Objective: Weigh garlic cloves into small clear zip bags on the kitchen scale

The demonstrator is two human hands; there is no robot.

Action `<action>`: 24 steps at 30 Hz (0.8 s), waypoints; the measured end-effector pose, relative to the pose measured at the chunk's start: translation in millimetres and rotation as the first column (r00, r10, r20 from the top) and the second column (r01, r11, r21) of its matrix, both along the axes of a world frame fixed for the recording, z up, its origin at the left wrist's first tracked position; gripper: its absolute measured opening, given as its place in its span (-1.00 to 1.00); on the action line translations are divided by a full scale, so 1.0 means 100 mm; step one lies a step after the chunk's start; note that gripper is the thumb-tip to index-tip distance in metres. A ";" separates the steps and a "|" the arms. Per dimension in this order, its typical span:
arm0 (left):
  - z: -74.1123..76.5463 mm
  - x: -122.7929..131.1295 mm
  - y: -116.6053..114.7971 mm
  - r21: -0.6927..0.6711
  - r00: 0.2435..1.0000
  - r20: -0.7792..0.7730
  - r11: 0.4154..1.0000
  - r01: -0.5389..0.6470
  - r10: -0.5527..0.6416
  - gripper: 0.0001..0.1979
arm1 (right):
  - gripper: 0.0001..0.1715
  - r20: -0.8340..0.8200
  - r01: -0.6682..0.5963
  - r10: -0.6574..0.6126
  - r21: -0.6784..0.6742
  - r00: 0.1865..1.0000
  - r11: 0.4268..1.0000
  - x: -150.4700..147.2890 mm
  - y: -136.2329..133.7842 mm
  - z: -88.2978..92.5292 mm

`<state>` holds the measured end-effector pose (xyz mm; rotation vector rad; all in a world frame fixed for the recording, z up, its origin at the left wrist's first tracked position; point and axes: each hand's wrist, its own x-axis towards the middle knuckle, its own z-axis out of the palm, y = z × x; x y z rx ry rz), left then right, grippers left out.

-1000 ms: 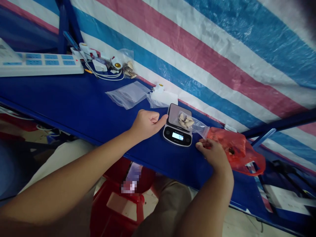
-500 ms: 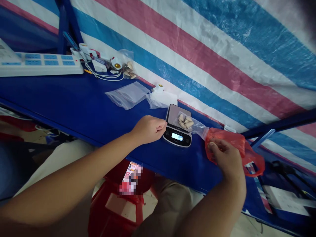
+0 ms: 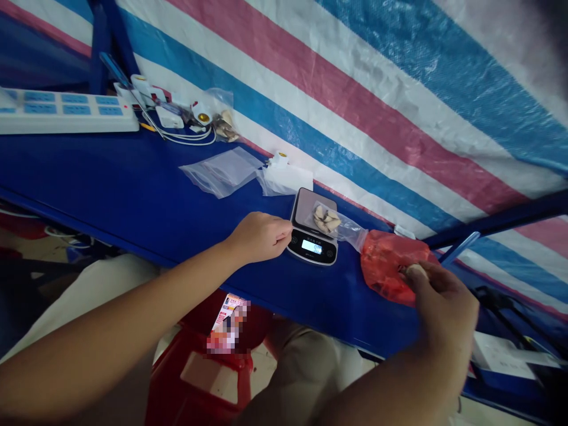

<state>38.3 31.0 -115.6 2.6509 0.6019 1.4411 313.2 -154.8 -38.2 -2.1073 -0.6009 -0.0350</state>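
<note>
A black digital kitchen scale with a lit display stands on the blue table. On its platform lies a clear plastic bag with several pale, chip-like dried pieces in it. My left hand is closed in a fist at the scale's left edge; whatever may be inside the fingers is hidden. To the right, a red plastic bag touches the clear bag's end. My right hand is at the red bag's right side, pinching a pale piece between thumb and fingers.
Flat clear bags and a white plug-like adapter lie behind the scale. A power strip, cables and small parts sit far left. A striped tarp walls the back. Below is a lit phone on a red stool.
My right hand has moved right and away from the red bag's near side, and a pale piece now shows in its fingers. My left hand stays beside the scale.
</note>
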 end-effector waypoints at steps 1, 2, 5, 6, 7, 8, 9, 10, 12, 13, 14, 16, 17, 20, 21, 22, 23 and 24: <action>0.00 0.00 -0.01 0.011 1.000 -0.008 1.000 0.001 -0.001 -0.65 | -0.56 0.026 0.049 -0.049 -0.008 0.998 0.999 0.02 -0.05 0.02; 0.00 0.00 -0.01 0.020 1.000 -0.018 1.000 0.005 -0.004 -0.65 | -0.57 0.043 0.080 -0.079 -0.020 0.996 0.997 0.03 -0.09 0.03; 0.00 0.02 -0.02 0.034 0.999 -0.047 0.999 0.013 -0.012 -0.66 | -0.50 -0.038 0.030 -0.029 0.037 0.999 0.999 0.02 -0.04 -0.01; 0.00 0.02 -0.03 0.035 0.998 -0.054 0.999 0.015 -0.013 -0.66 | -0.43 -0.101 -0.018 0.028 0.097 0.994 0.995 0.01 0.01 -0.04; 0.00 0.03 -0.03 0.037 0.998 -0.059 0.999 0.015 -0.013 -0.66 | -0.37 -0.154 -0.058 0.083 0.157 0.985 0.986 -0.01 0.08 -0.07; 0.00 0.03 -0.03 0.038 0.998 -0.060 0.999 0.014 -0.011 -0.66 | -0.33 -0.190 -0.087 0.127 0.207 0.973 0.974 -0.03 0.16 -0.09; 0.00 0.03 -0.04 0.039 0.998 -0.060 0.999 0.011 -0.009 -0.66 | -0.33 -0.208 -0.110 0.164 0.247 0.964 0.963 -0.05 0.24 -0.12; 0.01 0.04 -0.04 0.040 0.998 -0.061 0.999 0.010 -0.007 -0.66 | -0.37 -0.206 -0.132 0.192 0.272 0.960 0.953 -0.07 0.31 -0.14; 0.01 0.04 -0.04 0.042 0.998 -0.060 0.999 0.008 -0.005 -0.66 | -0.47 -0.175 -0.168 0.225 0.291 0.959 0.942 -0.09 0.43 -0.18; 0.02 0.04 -0.05 0.041 0.998 -0.059 0.999 0.007 -0.005 -0.66 | -0.51 -0.168 -0.185 0.241 0.291 0.956 0.939 -0.08 0.48 -0.20; 0.02 0.04 -0.05 0.038 0.998 -0.058 0.999 0.006 -0.004 -0.66 | -0.53 -0.167 -0.203 0.257 0.284 0.952 0.937 -0.08 0.52 -0.23; 0.02 0.04 -0.05 0.030 0.998 -0.061 1.000 0.006 -0.004 -0.67 | -0.53 -0.175 -0.238 0.291 0.268 0.941 0.933 -0.06 0.60 -0.28; 0.01 0.04 -0.05 0.025 0.998 -0.065 1.000 0.007 -0.005 -0.67 | -0.52 -0.179 -0.256 0.308 0.267 0.934 0.929 -0.07 0.64 -0.31; 0.00 0.04 -0.05 0.012 0.997 -0.080 1.000 0.010 -0.009 -0.68 | -0.53 -0.170 -0.303 0.354 0.264 0.920 0.916 -0.19 0.76 -0.37; 0.00 0.04 -0.05 0.007 0.997 -0.080 1.000 0.009 -0.009 -0.68 | -0.54 -0.166 -0.321 0.369 0.256 0.915 0.912 -0.26 0.81 -0.37; 0.00 0.04 -0.05 0.001 0.997 -0.079 1.000 0.008 -0.008 -0.68 | -0.56 -0.160 -0.336 0.379 0.243 0.911 0.910 -0.33 0.86 -0.38; 0.00 0.04 -0.05 -0.005 0.997 -0.076 1.000 0.006 -0.006 -0.68 | -0.58 -0.152 -0.344 0.382 0.229 0.911 0.911 -0.40 0.90 -0.38; 0.00 0.03 -0.05 -0.011 0.997 -0.073 1.000 0.003 -0.004 -0.68 | -0.60 -0.146 -0.343 0.378 0.218 0.914 0.914 -0.46 0.94 -0.37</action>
